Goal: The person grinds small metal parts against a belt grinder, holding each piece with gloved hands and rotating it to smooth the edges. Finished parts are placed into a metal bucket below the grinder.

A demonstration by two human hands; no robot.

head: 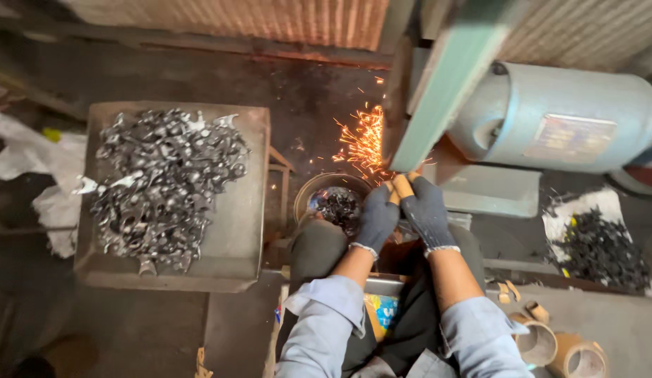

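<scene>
Both my hands wear dark knit gloves with tan fingertips. My left hand (377,215) and my right hand (425,208) are pressed together at the edge of a grinding machine (438,84), pinching a small workpiece that the fingers hide. Orange sparks (362,143) spray to the left from the contact point. Below my hands sits a round metal bowl (305,192) holding dark metal pieces. My knees and light blue sleeves show at the bottom.
A flat metal tray (252,175) at left carries a heap of shiny metal parts (161,182). A grey motor housing (557,115) stands at right. Dark parts (600,250) lie on white sheet far right. Cardboard tape rolls (560,346) sit bottom right.
</scene>
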